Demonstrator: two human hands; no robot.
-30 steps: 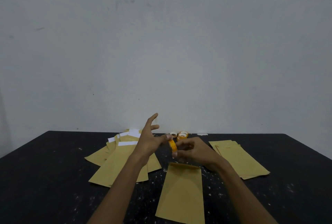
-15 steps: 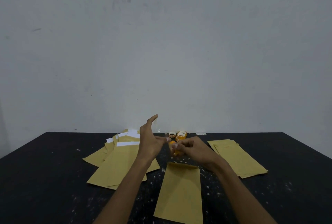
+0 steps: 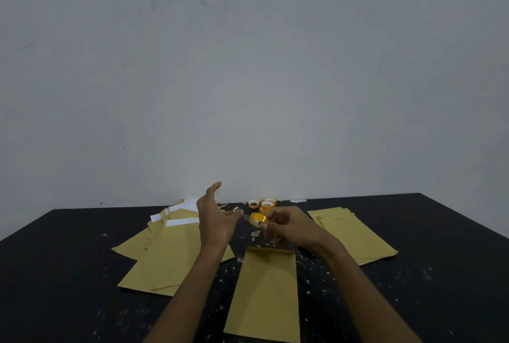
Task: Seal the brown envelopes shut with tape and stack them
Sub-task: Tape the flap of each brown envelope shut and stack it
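right hand: its grip is holding the yellow tape roll up above the counter.
left hand: its thumb is reaching toward the roll and one finger is pointing up. I cannot tell if its grip is pinching the tape end.
envelope to seal: it is lying flat on the counter, just below both hands.
what could go wrong: the clear tape is hard to see, so it could be curling up and sticking to itself or to a finger.
another slip: a hard pull could be yanking the roll out of the right grip.
white bits: they are lying all around and could be getting stuck under the tape.
room: the open pile is sitting near on the left and the neat stack on the right, leaving a free lane in the middle.
edges: the spare rolls are sitting at the far edge by the wall, so a push could be knocking them off.
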